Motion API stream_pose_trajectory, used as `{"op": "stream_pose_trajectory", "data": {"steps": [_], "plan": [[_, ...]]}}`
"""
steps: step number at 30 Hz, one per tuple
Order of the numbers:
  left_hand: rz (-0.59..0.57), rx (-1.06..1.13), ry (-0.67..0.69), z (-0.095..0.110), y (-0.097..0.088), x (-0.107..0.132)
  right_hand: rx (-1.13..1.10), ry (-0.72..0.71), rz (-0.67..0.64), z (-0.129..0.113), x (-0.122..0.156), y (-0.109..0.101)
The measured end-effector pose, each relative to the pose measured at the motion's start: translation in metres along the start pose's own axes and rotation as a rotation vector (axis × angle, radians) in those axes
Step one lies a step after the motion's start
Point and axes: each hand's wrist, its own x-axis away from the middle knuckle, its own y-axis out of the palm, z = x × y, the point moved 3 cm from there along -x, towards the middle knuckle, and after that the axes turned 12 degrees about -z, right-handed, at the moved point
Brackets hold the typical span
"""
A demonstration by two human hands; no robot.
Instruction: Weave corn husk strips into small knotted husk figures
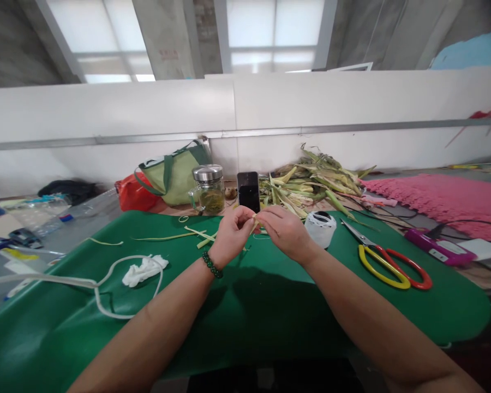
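Note:
Both hands meet above the middle of the green mat (278, 322), fingertips pinched together. Between them runs a small pale yellow-green strip of plant husk (255, 219), mostly hidden by the fingers. My left hand (234, 232), with a green bead bracelet (211, 265) at its wrist, is closed on the strip from the left. From the right, my right hand (286, 233) pinches it too. Several loose husk strips (204, 240) lie beside and behind my left hand. Just right of my right hand stands a white spool of thread (321, 229). An upright phone (249, 191) is behind the hands.
Scissors (387, 265) with yellow and red handles lie on the right, near a purple power strip (439, 246). A husk pile (315, 177), lidded glass jar (209, 191) and green bag (175, 172) line the back. White cable (96, 285) and crumpled tissue (145, 270) are left.

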Motion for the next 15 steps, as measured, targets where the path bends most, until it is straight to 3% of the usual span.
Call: {"op": "stream_pose_trajectory", "data": {"steps": [8, 12, 15], "plan": [[-0.056, -0.169, 0.062, 0.005, 0.002, 0.004, -0.594, 0.379, 0.049, 0.018, 0.002, 0.008], [-0.082, -0.169, 0.082, 0.003, 0.006, 0.005, -0.9, 0.452, -0.16, 0.023, 0.0, 0.009], [-0.063, -0.184, 0.065, -0.003, 0.007, 0.004, -0.915, 0.51, -0.235, 0.024, 0.0, 0.008]]}}
